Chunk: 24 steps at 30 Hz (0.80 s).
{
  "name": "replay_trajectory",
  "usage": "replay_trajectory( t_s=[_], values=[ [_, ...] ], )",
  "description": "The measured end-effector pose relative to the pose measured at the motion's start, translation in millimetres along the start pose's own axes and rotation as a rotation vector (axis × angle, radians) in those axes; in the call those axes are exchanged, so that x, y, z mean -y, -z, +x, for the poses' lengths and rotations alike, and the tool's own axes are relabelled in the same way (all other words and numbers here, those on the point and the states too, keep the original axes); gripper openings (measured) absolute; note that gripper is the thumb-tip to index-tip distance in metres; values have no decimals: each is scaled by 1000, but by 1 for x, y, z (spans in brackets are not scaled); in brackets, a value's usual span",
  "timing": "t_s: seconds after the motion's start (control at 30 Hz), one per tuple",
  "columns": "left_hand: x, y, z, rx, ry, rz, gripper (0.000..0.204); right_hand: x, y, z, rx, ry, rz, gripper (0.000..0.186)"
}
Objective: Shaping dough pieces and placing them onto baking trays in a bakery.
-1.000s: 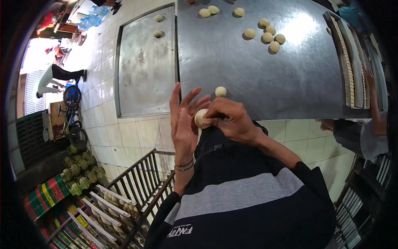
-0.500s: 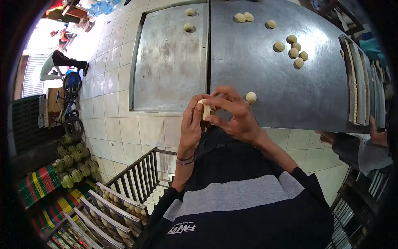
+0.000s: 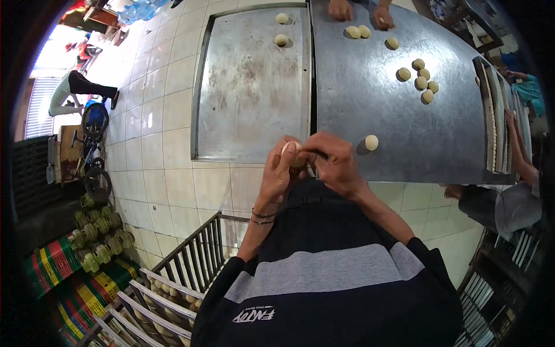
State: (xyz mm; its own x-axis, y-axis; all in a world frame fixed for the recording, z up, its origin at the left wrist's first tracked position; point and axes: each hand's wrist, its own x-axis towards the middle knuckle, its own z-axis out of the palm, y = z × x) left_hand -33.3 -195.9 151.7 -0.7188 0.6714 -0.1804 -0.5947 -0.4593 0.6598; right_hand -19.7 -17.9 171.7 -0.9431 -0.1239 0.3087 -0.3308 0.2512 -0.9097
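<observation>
My left hand (image 3: 278, 169) is closed around a pale dough piece (image 3: 292, 148) at the near edge of the tables. My right hand (image 3: 336, 163) pinches that piece with bent fingers, partly covering it. Just right of my hands a lone dough ball (image 3: 371, 143) sits on the dark steel table (image 3: 399, 121). Several more dough balls (image 3: 421, 82) are grouped farther back on it, and a pair (image 3: 358, 32) rests at the back. Two dough balls (image 3: 281, 40) lie on the pale metal tray (image 3: 248, 101) at the left.
A co-worker's hands (image 3: 383, 16) rest at the table's back edge. Another person's arm (image 3: 518, 151) reaches to trays (image 3: 494, 115) at the right. A metal rack (image 3: 196, 246) holding trays of dough stands lower left. A bicycle (image 3: 95, 150) and a bent-over person (image 3: 87, 85) are at the left.
My fingers have wrapped more closely round the dough, the left ones no longer spread. Another person's two hands have appeared at the table's back edge. The view has shifted, moving the tables rightward.
</observation>
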Motion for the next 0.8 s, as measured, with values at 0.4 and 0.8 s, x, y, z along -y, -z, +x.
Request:
replay_trajectory(
  t_s=[0.4,0.8],
  values=[
    [37,111,37,-482,-410,1180,57,-108,48,-33,-126,-389,-298,53],
    [84,74,44,-600,-122,1149,39,-130,108,-101,-33,-802,-446,33]
  ],
)
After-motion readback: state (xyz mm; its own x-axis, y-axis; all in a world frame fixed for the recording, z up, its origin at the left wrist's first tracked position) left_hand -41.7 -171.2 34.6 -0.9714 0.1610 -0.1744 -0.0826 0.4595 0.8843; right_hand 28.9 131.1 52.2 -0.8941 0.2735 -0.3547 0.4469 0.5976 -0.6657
